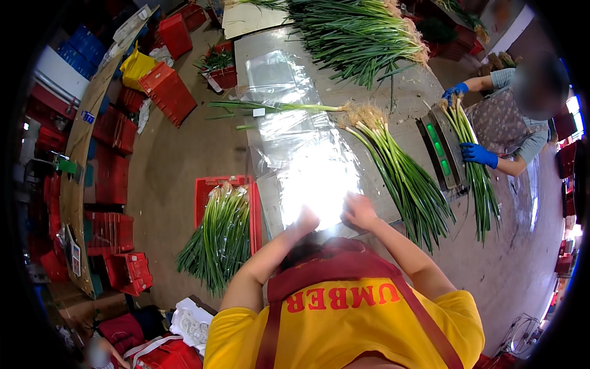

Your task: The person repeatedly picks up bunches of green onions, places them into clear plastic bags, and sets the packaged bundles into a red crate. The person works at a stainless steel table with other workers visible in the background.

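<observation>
Clear plastic bags point(276, 83) lie in a strip along the work table, washed out by strong glare at the near end. At that bright end my left hand point(308, 221) rests on the plastic; its fingers are lost in the glare. Just right of it, my right hand point(361, 212) lies on the plastic with fingers somewhat apart. A loose bunch of spring onions point(401, 170) lies beyond the right hand, roots pointing away from me and leaves over the table edge. A few separate spring onions point(295, 107) lie crosswise over the bags, near a small white label point(259, 112).
A large spring onion pile point(355, 37) covers the table's far end. At right, a co-worker's blue-gloved hands point(479, 154) hold spring onions at a scale point(440, 147) with green displays. A red crate point(256, 217) with bagged spring onions adjoins the table's left. More red crates point(168, 92) stand left.
</observation>
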`<state>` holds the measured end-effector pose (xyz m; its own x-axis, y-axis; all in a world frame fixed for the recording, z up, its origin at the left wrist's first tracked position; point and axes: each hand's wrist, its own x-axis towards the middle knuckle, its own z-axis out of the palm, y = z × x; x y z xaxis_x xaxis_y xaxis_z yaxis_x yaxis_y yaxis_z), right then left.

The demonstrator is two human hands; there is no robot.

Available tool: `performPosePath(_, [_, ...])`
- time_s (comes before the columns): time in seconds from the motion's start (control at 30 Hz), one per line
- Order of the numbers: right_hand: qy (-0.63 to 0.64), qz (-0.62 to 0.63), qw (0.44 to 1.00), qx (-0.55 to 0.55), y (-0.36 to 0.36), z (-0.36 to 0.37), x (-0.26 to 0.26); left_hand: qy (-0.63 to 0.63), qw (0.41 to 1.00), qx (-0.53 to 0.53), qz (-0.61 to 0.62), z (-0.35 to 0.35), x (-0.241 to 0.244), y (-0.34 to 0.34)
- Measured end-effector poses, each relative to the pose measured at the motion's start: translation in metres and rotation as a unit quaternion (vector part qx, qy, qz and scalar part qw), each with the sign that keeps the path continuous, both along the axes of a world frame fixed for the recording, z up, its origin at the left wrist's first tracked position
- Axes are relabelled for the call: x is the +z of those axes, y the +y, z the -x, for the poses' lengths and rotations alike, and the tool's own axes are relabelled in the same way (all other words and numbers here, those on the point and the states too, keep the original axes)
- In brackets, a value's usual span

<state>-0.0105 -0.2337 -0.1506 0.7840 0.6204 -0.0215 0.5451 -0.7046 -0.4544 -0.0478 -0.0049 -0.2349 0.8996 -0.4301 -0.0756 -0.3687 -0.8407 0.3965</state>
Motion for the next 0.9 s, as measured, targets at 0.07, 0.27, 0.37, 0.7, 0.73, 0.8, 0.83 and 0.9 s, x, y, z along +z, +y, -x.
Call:
performPosePath(0.07, [0.025,0.040,0.998,0.050,0.017,-0.004,0.010,0.005,0.995,0.085,0.045,-0.007,0.007,-0.002])
performPosePath(0.27, [0.089,0.189,0.967,0.146,0.018,-0.002,-0.026,-0.123,0.986,0.073,-0.090,-0.016,-0.012,0.028])
performPosePath(0.37, [0.105,0.207,0.960,0.155,0.017,-0.002,-0.024,-0.019,0.992,0.080,-0.096,-0.027,-0.039,0.032])
performPosePath(0.7, [0.341,-0.461,0.720,-0.392,0.008,0.008,0.013,-0.112,0.958,0.138,0.227,-0.025,0.099,-0.006])
performPosePath(0.73, [0.442,-0.505,0.653,-0.351,0.001,0.003,0.009,-0.015,0.955,0.143,0.257,-0.022,0.077,-0.010])
performPosePath(0.8, [0.483,-0.413,0.701,-0.323,-0.002,-0.004,0.006,-0.112,0.978,0.004,0.176,-0.015,0.065,-0.019])
performPosePath(0.83, [0.502,-0.365,0.721,-0.308,-0.001,-0.006,0.012,-0.147,0.970,-0.058,0.184,-0.013,0.077,-0.023])
performPosePath(0.9, [0.444,-0.324,0.775,-0.312,0.001,-0.004,0.013,-0.078,0.971,-0.003,0.228,-0.009,0.075,-0.029])
